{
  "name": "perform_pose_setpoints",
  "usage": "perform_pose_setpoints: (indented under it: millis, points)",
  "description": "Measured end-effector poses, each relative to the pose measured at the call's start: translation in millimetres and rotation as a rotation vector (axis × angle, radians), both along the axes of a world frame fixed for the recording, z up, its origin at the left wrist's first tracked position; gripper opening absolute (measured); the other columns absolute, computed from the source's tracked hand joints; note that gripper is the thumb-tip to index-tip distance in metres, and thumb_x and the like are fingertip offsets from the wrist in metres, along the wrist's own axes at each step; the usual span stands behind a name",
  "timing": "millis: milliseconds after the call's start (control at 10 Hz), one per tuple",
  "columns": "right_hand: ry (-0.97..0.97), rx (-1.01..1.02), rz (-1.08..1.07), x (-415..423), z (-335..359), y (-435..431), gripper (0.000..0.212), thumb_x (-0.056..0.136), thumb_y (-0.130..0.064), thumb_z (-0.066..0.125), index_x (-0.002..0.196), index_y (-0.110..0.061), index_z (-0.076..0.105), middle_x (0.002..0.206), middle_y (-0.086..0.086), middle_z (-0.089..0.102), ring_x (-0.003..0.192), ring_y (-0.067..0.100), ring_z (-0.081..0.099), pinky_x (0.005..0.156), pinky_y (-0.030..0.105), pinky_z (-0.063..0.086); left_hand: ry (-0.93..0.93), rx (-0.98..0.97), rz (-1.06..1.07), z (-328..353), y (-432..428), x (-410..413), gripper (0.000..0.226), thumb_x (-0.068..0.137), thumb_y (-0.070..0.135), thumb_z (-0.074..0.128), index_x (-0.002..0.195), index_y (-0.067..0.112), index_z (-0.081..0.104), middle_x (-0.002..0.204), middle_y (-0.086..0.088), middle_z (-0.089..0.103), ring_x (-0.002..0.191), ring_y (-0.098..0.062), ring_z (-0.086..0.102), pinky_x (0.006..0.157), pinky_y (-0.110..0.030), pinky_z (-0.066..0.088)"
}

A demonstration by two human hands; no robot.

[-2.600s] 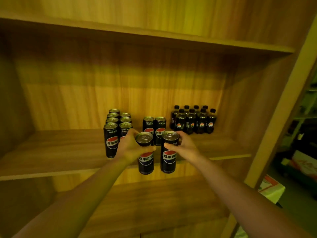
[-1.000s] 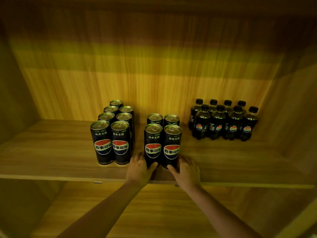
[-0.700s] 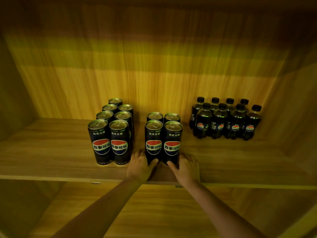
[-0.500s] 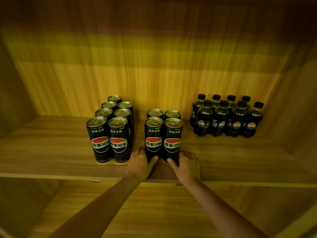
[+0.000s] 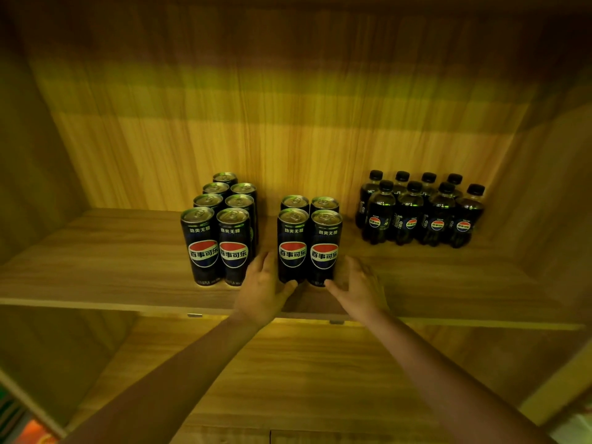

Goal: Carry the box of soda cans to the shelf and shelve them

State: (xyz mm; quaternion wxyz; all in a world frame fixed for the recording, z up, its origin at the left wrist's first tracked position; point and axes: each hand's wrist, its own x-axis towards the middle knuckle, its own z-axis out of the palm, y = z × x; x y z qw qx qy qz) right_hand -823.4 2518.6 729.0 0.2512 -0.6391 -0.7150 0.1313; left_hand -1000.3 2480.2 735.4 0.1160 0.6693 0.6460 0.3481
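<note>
Two black soda cans with red-and-blue logos stand side by side on the wooden shelf (image 5: 112,267), in front of two more cans (image 5: 324,202). My left hand (image 5: 261,290) cups the base of the left front can (image 5: 292,241), fingers on its left side, thumb in front. On the other side, my right hand (image 5: 358,288) cups the base of the right front can (image 5: 325,245) the same way. Both cans are upright and touch each other. No box is in view.
A block of several identical cans (image 5: 217,225) stands just left of my left hand. Several small black soda bottles (image 5: 419,209) stand at the right back. A lower shelf board (image 5: 288,379) lies under my forearms. The shelf's side walls close in left and right.
The two cans, held in the air before the shelf 2.6 s ago, now stand on it. Over the last second my hands slid them slightly back toward the rear pair.
</note>
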Motion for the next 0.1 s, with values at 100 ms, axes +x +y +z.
perform_pose_setpoints:
  millis: [100]
  points:
    - [-0.052,0.172,0.059,-0.4,18.1,-8.3,0.062,0.084,-0.035,0.059,0.136,-0.013,0.035,0.142,0.008,0.041,0.131,0.025,0.038,0.107,0.039,0.036,0.027,0.073,-0.018,22.8,-15.5,-3.6,0.070,0.085,0.027,0.060,0.143,0.009,0.024,0.150,-0.009,0.030,0.139,-0.022,0.027,0.111,-0.027,0.024]
